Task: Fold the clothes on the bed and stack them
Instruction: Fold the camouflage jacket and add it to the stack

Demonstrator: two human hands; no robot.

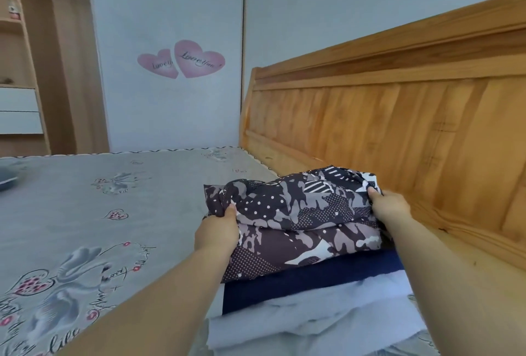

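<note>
Single head-worn wide-angle view, looking forward and down along both forearms from close range. It faces the bed's (85, 199) right edge by the headboard (384, 116), with wall (170, 14) and shelving (42, 56) behind. No second view.

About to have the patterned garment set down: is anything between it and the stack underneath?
Nothing visible. Left hand and right hand grip the patterned garment at its two ends, directly over the navy garment and the light blue garment below.
</note>
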